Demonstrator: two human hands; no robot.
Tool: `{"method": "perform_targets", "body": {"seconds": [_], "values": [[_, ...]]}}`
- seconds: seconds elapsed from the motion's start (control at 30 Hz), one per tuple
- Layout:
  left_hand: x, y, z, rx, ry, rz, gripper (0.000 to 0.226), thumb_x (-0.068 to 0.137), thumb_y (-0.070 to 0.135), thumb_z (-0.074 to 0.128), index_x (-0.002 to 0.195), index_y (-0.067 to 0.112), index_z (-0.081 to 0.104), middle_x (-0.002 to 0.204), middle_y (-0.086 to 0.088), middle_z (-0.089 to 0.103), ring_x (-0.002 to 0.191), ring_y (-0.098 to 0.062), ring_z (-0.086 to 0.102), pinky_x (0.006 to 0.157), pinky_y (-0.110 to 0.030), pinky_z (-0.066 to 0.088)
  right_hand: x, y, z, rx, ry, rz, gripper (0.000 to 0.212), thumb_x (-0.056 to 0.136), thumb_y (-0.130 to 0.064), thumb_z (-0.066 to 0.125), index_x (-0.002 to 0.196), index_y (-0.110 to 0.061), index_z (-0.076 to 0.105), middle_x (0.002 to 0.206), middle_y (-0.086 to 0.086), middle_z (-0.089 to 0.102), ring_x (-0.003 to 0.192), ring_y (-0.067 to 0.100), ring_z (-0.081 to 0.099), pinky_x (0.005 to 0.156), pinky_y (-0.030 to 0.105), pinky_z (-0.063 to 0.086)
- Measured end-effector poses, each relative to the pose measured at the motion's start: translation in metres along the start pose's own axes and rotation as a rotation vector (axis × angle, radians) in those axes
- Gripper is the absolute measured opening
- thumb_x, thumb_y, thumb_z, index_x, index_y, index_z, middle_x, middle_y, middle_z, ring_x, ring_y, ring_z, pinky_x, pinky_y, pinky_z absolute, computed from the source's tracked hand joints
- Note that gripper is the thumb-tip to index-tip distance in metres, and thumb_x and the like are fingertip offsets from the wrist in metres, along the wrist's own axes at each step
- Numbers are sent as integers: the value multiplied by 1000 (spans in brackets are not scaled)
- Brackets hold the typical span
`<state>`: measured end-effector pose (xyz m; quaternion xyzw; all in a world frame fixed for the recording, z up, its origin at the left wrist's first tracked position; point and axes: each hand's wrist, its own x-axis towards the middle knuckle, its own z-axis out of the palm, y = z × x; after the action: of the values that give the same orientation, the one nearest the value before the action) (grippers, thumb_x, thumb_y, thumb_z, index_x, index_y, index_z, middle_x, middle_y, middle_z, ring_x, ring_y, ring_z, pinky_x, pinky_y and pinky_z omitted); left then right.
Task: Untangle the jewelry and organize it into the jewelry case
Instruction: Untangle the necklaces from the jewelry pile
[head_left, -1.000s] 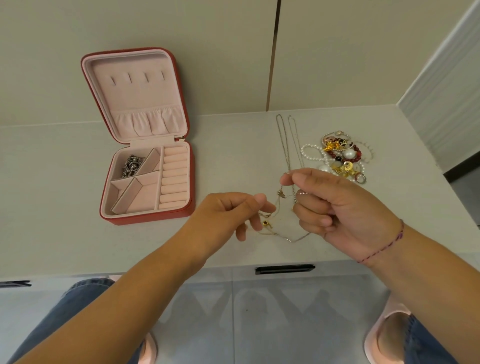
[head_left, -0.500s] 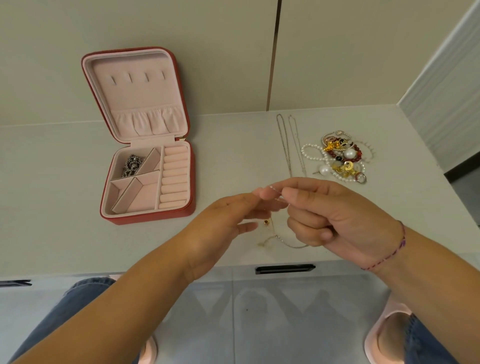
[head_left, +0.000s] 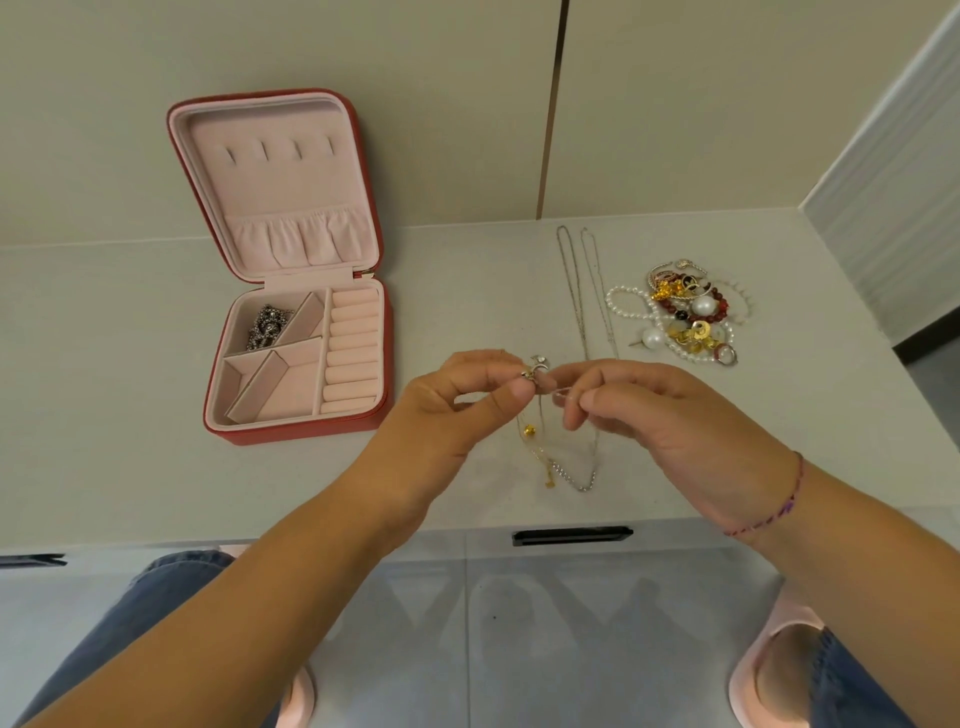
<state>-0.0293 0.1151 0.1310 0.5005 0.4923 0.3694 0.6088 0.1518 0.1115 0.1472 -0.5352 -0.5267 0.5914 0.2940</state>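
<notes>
A red jewelry case (head_left: 291, 434) with pink lining lies open on the left of the white table; a dark silver chain (head_left: 266, 326) sits in its rear left compartment. My left hand (head_left: 462, 410) pinches a small silver pendant (head_left: 535, 367) on a thin silver necklace (head_left: 576, 475). My right hand (head_left: 670, 421) pinches the same chain close beside it. The chain hangs in a loop below both hands, tangled with a fine gold chain (head_left: 531, 434). Its long end (head_left: 571, 280) runs back across the table.
A tangled heap of jewelry (head_left: 685, 312) with pearls, red beads and gold pieces lies at the right rear. Walls stand behind and at the right. The table's front edge has a black drawer handle (head_left: 571, 535). My knees and pink slippers show below.
Both hands have shifted along the necklace: the left hand now pinches the silver pendant, and the looped chains hang lower and more spread out beneath them.
</notes>
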Motion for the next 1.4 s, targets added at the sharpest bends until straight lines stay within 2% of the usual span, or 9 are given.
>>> {"method": "perform_targets", "body": {"seconds": [0.07, 0.23, 0.37, 0.53, 0.73, 0.9, 1.07, 1.2, 1.4], "values": [[0, -1, 0, 88, 16, 31, 25, 71, 39, 66, 90, 28, 77, 107, 1, 60, 99, -13, 55, 83, -18, 40, -1, 0, 2, -69, 47, -19, 25, 86, -21, 58, 65, -23, 71, 114, -14, 62, 110, -1, 55, 105, 31, 36], [1, -1, 2, 221, 12, 112, 20, 73, 38, 66, 89, 33, 76, 89, 10, 50, 76, -1, 44, 68, -7, 33, -1, -1, 3, -31, 88, -93, 24, 71, -47, 61, 81, -29, 73, 87, -9, 71, 87, 5, 63, 84, 19, 48], [0, -1, 3, 265, 7, 141, 20, 73, 38, 65, 88, 31, 75, 85, 9, 49, 72, 1, 42, 69, -8, 34, -1, 2, 4, 25, 102, -137, 31, 64, -37, 68, 88, -18, 73, 85, -2, 72, 78, 4, 62, 72, 12, 49], [-1, -1, 3, 250, -23, 126, 19, 74, 37, 66, 87, 29, 77, 78, 13, 50, 68, 0, 42, 68, -11, 34, -1, 2, 3, 56, 130, -177, 13, 72, -20, 72, 85, -16, 73, 81, 0, 72, 74, 5, 63, 70, 14, 50], [-2, 4, 4, 165, -4, 82, 23, 72, 39, 67, 87, 26, 79, 90, -5, 58, 92, -34, 52, 83, -37, 42, 1, 2, 2, 184, 171, -155, 15, 68, -21, 71, 82, -13, 71, 75, -3, 71, 72, 4, 63, 67, 12, 48], [-2, 4, 3, 102, -9, 72, 17, 79, 34, 62, 76, 22, 73, 93, 8, 64, 95, -9, 59, 88, -23, 40, 3, 4, 2, 181, 218, -120, 18, 67, -22, 73, 82, -12, 70, 83, 5, 73, 80, 12, 68, 67, 13, 48], [-1, -1, 2, 53, -39, 45, 21, 90, 26, 57, 74, 18, 68, 79, -1, 70, 82, -12, 63, 87, -28, 44, 2, 3, 3, 179, 209, -129, 6, 77, -7, 70, 82, -8, 69, 77, 5, 72, 72, 10, 67, 64, 12, 48], [-1, 1, 3, 77, -6, 61, 32, 84, 41, 50, 72, 14, 64, 73, 1, 68, 74, -9, 61, 79, -22, 45, 1, 1, 4, 123, 203, -163, 7, 75, -8, 72, 78, -14, 70, 69, -6, 70, 68, 4, 63, 67, 13, 51], [-1, -1, 2, 133, 12, 53, 21, 94, 22, 52, 111, 24, 64, 86, 1, 69, 63, -14, 63, 69, -23, 52, -1, 1, 4, 87, 204, -209, 8, 73, -9, 74, 76, -15, 69, 67, -8, 67, 65, 3, 59, 66, 14, 51]]}}
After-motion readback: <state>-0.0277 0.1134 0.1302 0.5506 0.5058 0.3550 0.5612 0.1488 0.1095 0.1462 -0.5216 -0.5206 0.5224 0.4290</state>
